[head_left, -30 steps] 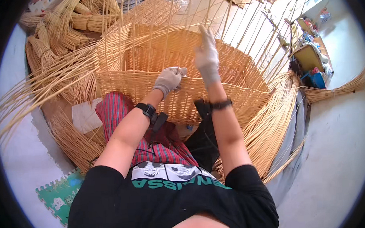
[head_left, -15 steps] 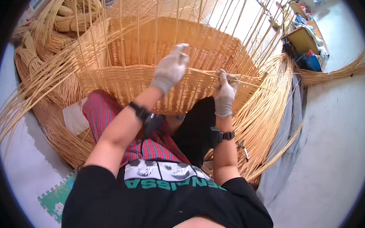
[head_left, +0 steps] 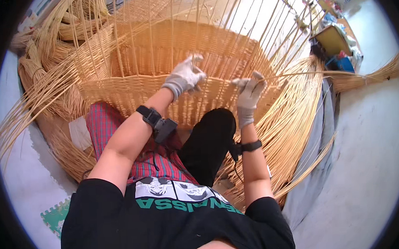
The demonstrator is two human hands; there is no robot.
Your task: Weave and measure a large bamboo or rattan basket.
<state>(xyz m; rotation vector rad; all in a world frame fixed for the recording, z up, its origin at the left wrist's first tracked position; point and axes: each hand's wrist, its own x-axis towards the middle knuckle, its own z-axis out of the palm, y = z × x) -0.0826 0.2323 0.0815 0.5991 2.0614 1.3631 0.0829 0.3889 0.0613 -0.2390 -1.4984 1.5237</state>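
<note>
A large woven wicker basket (head_left: 153, 92) lies across in front of my knees, with tall upright stakes (head_left: 173, 45) rising from its near rim. My left hand (head_left: 184, 78), in a pale glove, is at that rim with thumb and fingers apart, holding nothing I can see. Farther right along the rim, my gloved right hand (head_left: 249, 93) is closed on a wicker strand (head_left: 304, 72). The strand runs out to the right from its fingers. The right fingertips partly hide the weave there.
Loose wicker bundles (head_left: 56, 55) are heaped at the far left. A broad sheaf of long strands (head_left: 289, 143) spreads beside my right arm, over grey cloth (head_left: 314, 150). A table with items (head_left: 334, 40) and a blue container (head_left: 341, 64) stand at the far right.
My left hand has opened its fingers and stays by the rim. The right hand has turned, and the strand now points out to the right. The basket has shifted slightly left.
</note>
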